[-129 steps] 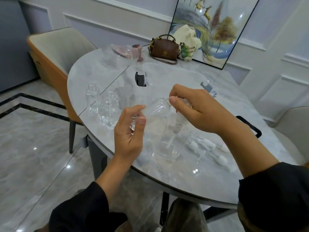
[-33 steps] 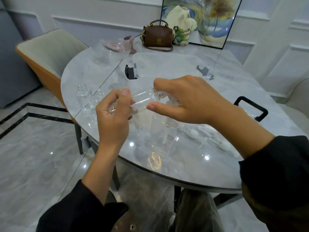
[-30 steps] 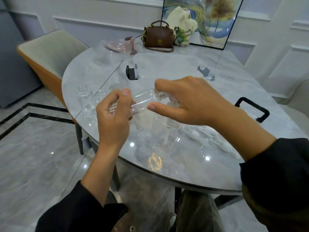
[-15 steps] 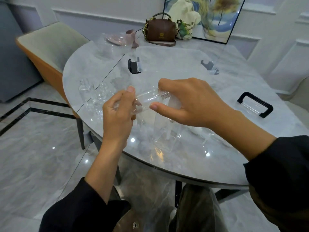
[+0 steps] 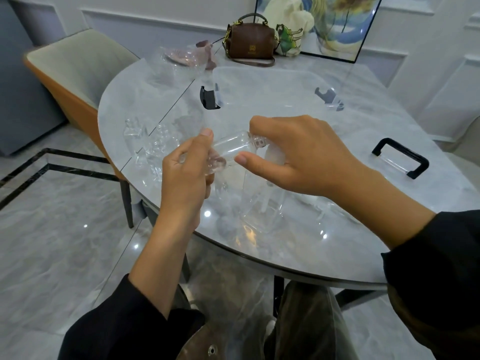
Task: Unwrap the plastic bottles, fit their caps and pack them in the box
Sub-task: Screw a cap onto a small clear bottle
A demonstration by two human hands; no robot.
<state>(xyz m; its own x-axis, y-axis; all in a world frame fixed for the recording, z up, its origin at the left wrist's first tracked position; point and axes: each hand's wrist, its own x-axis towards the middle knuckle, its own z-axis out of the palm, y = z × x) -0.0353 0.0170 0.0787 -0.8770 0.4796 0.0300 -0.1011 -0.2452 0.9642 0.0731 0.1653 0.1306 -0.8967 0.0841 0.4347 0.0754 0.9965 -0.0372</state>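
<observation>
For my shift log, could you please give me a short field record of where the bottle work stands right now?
Held item: clear plastic bottle, sideways above the marble table
Left hand: grips its base end
Right hand: pinches its neck end
Cap: not fitted; neck threads bare
Box: clear storage box, beyond the hands
Other bottles: small clear bottles, left of the hands

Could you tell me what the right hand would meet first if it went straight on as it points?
The clear bottle: its threaded neck lies just before the right hand, and the left hand grips its other end. Contact is unclear.
</observation>
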